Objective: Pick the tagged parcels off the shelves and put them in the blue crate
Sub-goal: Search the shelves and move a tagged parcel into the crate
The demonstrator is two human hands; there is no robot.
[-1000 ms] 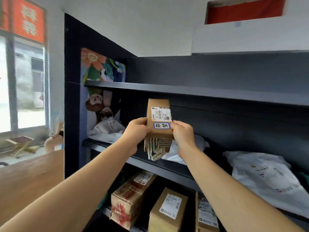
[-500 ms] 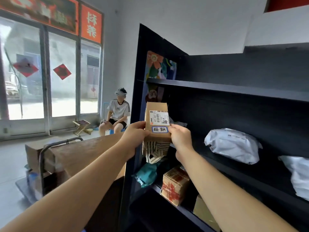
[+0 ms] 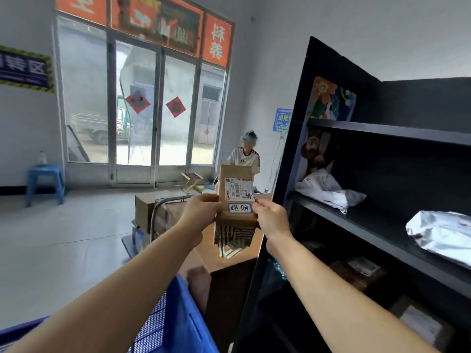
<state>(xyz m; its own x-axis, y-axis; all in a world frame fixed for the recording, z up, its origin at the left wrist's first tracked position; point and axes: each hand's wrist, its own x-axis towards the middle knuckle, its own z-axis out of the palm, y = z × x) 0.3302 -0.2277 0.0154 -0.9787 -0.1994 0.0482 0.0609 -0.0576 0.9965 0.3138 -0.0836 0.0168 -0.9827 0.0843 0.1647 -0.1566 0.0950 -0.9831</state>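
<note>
Here, in the head view, both hands hold a brown cardboard parcel (image 3: 235, 200) upright in the air, well clear of the black shelves (image 3: 382, 217) on the right. The left hand (image 3: 202, 212) grips the parcel's left edge with curled fingers; the right hand (image 3: 271, 217) pinches its right edge, thumb on the front face. A white barcode label sits on the upper front of the parcel, and just below it a small white tag (image 3: 240, 208) with a blue border and handwritten characters, between the two hands. The parcel's lower end shows torn printed tape. Below the left forearm, at the bottom edge of the picture, stands the blue crate (image 3: 178, 319), its mesh wall and rim in view. White poly bags (image 3: 328, 189) lie on the middle shelf, a silver one (image 3: 441, 233) further right. Beyond the parcel are stacked cardboard boxes (image 3: 153, 207) on a trolley, a seated person (image 3: 244, 159), and a blue stool (image 3: 44, 183) by the glass doors.
</note>
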